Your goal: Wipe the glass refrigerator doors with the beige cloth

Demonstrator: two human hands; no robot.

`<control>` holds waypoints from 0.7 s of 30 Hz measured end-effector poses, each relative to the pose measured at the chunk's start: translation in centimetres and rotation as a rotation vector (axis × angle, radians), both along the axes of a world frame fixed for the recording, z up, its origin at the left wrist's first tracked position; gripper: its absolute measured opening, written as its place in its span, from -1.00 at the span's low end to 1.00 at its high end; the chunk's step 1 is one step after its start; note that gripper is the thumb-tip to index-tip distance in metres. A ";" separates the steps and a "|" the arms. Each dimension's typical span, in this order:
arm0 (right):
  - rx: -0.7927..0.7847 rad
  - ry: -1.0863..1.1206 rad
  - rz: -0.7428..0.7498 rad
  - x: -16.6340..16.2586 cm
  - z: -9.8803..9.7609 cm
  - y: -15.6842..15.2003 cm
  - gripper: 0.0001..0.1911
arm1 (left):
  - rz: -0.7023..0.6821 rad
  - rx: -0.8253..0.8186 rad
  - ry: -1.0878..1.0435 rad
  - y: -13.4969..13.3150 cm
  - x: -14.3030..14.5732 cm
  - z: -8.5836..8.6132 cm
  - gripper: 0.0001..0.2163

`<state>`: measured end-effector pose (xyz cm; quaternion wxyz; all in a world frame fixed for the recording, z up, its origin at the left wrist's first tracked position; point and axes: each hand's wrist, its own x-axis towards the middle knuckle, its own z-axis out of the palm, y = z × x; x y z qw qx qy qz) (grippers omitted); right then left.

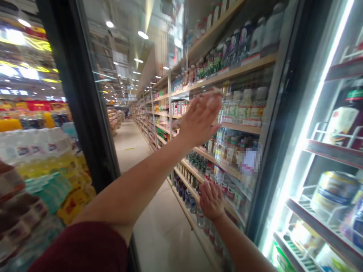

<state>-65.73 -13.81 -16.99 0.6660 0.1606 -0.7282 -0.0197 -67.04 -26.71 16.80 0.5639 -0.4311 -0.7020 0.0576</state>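
Observation:
A glass door with a dark frame (70, 75) stands open in front of me, and the aisle shows through its pane. My left hand (198, 119) is stretched out at the upper middle of the pane, its fingers extended and slightly blurred. Lower down, my right hand (211, 200) is raised with its fingers spread. Neither hand holds anything. Both are very near the glass; whether the palms press on it I cannot tell. A maroon sleeve (85, 247) covers my left upper arm.
At right is a lit cooler with wire-fronted shelves (326, 151), a dark bottle (342, 115) and a wide can (334, 192). Beyond the glass, shelves of bottles (246, 105) line the aisle floor (159, 223). Packs of bottles (36, 147) are stacked at left.

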 end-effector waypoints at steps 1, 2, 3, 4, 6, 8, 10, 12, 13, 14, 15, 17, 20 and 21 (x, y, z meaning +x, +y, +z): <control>-0.004 0.002 0.008 0.0 0.0 0.0 -0.43 | -0.013 -0.154 0.009 0.8 0.0 -1.1 -0.41; -0.008 0.003 0.014 0.0 0.0 -0.1 -0.44 | -0.027 -0.326 0.026 1.4 0.0 -2.1 -0.42; -0.008 0.002 0.019 -0.1 0.0 -0.1 -0.46 | -0.038 -0.468 0.046 1.9 -0.1 -2.9 -0.44; -0.005 0.002 0.019 -0.1 0.0 -0.1 -0.48 | -0.043 -0.549 0.064 2.1 -0.3 -3.2 -0.44; -0.001 0.004 0.011 -0.2 0.0 -0.1 -0.54 | -0.042 -0.489 0.082 1.6 -0.8 -2.3 -0.42; -0.001 0.008 0.002 -0.4 0.1 -0.2 -0.58 | -0.027 -0.216 0.072 -0.2 -1.4 0.2 -0.41; -0.008 0.012 -0.001 -0.5 0.2 -0.3 -0.62 | -0.013 0.094 0.045 -2.6 -1.8 2.7 -0.43; -0.015 0.021 0.005 -0.5 0.4 -0.6 -0.64 | 0.006 0.307 0.025 -4.8 -2.0 3.3 -0.43; -0.019 0.024 0.009 -0.4 0.4 -0.7 -0.65 | 0.007 0.340 0.028 -5.7 -2.0 2.6 -0.42; -0.026 0.026 0.013 -0.2 0.5 -0.8 -0.65 | 0.000 0.322 0.039 -6.5 -1.9 1.3 -0.40; -0.035 0.020 0.014 0.1 0.5 -0.8 -0.65 | -0.019 0.258 0.056 -7.1 -1.8 -0.5 -0.38; -0.039 -0.028 0.020 0.9 0.9 -0.7 -0.61 | -0.065 0.052 0.088 -8.4 -1.5 -4.5 -0.35; -0.041 -0.100 0.010 2.2 2.8 0.5 -0.44 | -0.027 0.014 0.088 -11.1 -1.4 -8.9 -0.34; -0.064 -0.086 -0.013 2.4 4.0 1.1 -0.38 | 0.003 0.068 0.092 -12.1 -1.5 -9.5 -0.34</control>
